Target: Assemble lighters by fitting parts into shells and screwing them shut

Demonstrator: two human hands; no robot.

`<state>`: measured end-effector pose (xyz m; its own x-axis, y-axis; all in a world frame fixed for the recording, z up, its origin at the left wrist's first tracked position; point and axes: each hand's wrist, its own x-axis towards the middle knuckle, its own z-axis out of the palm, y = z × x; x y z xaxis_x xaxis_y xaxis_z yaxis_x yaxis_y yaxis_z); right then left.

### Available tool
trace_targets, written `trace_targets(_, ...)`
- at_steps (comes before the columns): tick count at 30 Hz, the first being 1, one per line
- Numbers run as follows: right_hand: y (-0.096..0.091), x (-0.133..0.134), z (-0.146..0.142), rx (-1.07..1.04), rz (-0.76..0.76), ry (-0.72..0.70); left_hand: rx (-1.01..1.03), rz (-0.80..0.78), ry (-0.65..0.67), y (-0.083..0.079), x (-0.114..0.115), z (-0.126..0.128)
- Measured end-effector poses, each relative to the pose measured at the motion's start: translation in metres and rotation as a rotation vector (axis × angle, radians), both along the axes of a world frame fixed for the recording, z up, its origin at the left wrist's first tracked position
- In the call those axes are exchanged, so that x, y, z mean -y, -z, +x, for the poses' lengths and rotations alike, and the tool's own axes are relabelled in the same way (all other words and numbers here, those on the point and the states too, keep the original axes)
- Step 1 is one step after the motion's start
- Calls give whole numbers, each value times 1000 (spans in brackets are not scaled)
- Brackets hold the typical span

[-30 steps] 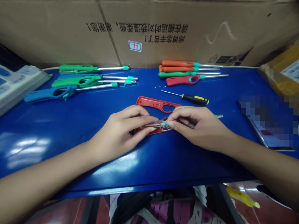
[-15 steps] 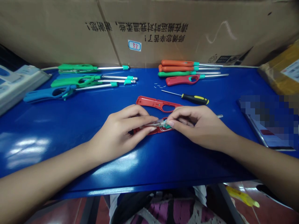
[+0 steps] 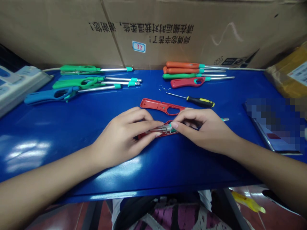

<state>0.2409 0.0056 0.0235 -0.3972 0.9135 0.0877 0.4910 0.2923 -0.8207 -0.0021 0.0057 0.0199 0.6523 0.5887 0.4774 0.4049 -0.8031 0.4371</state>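
My left hand (image 3: 127,134) pinches a clear plastic lighter fuel tank (image 3: 159,129) between thumb and fingers. At the tank's right end, my right hand (image 3: 206,129) has thumb and forefinger closed on a small green part (image 3: 172,129). Both pieces sit over a red lighter shell half (image 3: 165,134), largely covered by my hands. A thin white wire curves beside the green part. Past my right fingers, a metal tube tip with a green collar (image 3: 223,119) sticks out. Just behind lies the other red shell half (image 3: 154,104), its inner side up.
A black-and-yellow screwdriver (image 3: 200,101) lies behind my right hand, near several tiny screws (image 3: 163,88). Green and blue lighters (image 3: 51,95) are at the back left; orange, green and red lighters (image 3: 184,83) at the back right. A cardboard box (image 3: 153,19) stands behind.
The fuel tank and green part have shifted slightly against each other over the red shell. More of the tube's green collar shows at the right. Both hands keep their grip.
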Motion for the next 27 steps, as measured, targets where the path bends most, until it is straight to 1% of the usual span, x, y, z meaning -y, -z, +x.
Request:
trace_targets(4, -1, 0, 0, -3, -9, 0, -5, 4, -7, 2, -1, 0)
trace_targets(10, -5, -1, 2, -73, -136, -10, 15, 9, -44, 1, -1, 0)
trace_targets(18, -3, -3, 2, -73, -182, -7, 42, -42, -46, 2, 0, 0)
trace_targets(21, -1, -2, 2, -41, -121, -26, 26, -50, -42, 1, 0, -1)
trace_targets(27, 0, -2, 4, 105, 148, -21, -102, -118, -71, -4, 0, -3)
